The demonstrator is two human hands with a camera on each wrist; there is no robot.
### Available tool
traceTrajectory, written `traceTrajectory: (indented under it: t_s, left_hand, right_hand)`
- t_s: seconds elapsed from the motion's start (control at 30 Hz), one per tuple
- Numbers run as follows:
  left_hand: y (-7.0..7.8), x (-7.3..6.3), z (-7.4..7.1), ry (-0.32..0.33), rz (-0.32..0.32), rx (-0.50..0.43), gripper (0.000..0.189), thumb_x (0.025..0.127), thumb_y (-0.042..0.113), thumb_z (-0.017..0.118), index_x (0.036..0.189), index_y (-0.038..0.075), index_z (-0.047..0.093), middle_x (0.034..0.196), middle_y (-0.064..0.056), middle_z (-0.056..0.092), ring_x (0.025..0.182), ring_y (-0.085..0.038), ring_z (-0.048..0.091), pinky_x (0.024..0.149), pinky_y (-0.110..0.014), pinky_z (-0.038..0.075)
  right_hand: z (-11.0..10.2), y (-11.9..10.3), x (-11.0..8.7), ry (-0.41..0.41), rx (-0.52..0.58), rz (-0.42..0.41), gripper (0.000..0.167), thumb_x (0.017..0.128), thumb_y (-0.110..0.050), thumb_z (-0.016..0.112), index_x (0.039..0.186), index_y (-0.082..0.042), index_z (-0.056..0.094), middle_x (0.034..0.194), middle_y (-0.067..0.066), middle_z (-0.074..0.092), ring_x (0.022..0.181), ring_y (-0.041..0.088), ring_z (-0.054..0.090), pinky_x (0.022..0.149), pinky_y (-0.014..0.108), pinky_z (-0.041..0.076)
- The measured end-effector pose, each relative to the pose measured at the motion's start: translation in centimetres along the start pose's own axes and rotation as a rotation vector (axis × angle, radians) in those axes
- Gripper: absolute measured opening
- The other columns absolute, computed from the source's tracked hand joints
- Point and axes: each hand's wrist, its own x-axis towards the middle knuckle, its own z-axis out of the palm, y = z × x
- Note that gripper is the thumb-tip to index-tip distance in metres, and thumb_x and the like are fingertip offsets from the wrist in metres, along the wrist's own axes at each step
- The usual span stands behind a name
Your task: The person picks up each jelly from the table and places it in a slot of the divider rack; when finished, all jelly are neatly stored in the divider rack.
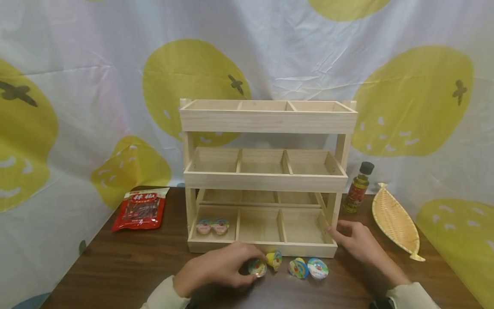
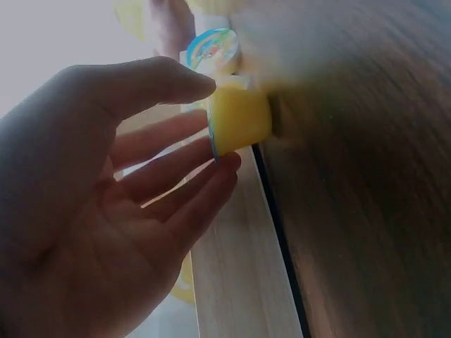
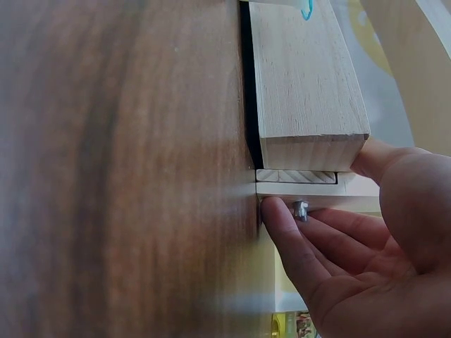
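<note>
Yellow, seemingly blue-rimmed cup [image 2: 243,121] and brown-grained table [image 2: 366,246].

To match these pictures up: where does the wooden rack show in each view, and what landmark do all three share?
Head: the wooden rack stands at the centre, the right hand at its right side.
Left wrist: mainly a pale strip, lower middle, just right of the left hand.
Right wrist: one end of it, upper right of centre.
Shared landmark: the dark brown tabletop.

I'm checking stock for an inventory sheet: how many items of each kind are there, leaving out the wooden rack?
Small sealed cups: 6
Red packet: 1
Bottle: 1
Woven leaf-shaped basket: 1
Total: 9
</note>
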Motion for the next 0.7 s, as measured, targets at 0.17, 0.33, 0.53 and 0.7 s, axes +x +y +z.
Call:
traceTrajectory:
  t_s: [0.17, 0.33, 0.53, 0.7]
  left_hand:
    - [0.3, 0.2, 0.6, 0.040, -0.088, 0.027, 0.045, 0.092, 0.040, 0.088, 0.123, 0.011, 0.074, 0.115, 0.005, 0.076, 0.102, 0.001, 0.066, 0.091, -0.011, 0.053]
    - [0.4, 0.5, 0.9, 0.047, -0.102, 0.038, 0.035, 0.090, 0.030, 0.089, 0.117, 0.010, 0.077, 0.110, 0.004, 0.077, 0.096, 0.002, 0.065, 0.086, -0.010, 0.053]
    - [0.4, 0.2, 0.1, 0.035, -0.029, 0.020, 0.038, 0.088, 0.011, 0.085, 0.125, 0.010, 0.077, 0.124, -0.001, 0.079, 0.117, -0.009, 0.070, 0.105, -0.021, 0.055]
    - [0.4, 0.0, -1.0, 0.060, -0.014, 0.000, 0.043, 0.088, 0.009, 0.086, 0.130, 0.012, 0.075, 0.128, 0.000, 0.077, 0.121, -0.009, 0.069, 0.108, -0.024, 0.055]
  right_hand:
    - [0.0, 0.0, 0.0, 0.001, 0.002, -0.001, 0.044, 0.106, -0.046, 0.068, 0.124, -0.008, 0.080, 0.120, 0.014, 0.081, 0.119, 0.035, 0.074, 0.097, 0.053, 0.060]
    - [0.0, 0.0, 0.0, -0.001, -0.001, -0.002, 0.044, 0.106, -0.046, 0.067, 0.123, -0.008, 0.080, 0.119, 0.013, 0.082, 0.117, 0.033, 0.074, 0.095, 0.052, 0.060]
    - [0.1, 0.1, 0.1, 0.002, 0.001, -0.006, 0.045, 0.106, -0.045, 0.068, 0.125, -0.007, 0.079, 0.121, 0.015, 0.081, 0.119, 0.035, 0.074, 0.097, 0.054, 0.060]
    - [0.1, 0.1, 0.1, -0.001, 0.005, -0.005, 0.046, 0.106, -0.046, 0.068, 0.127, -0.006, 0.079, 0.122, 0.015, 0.081, 0.120, 0.035, 0.073, 0.099, 0.055, 0.059]
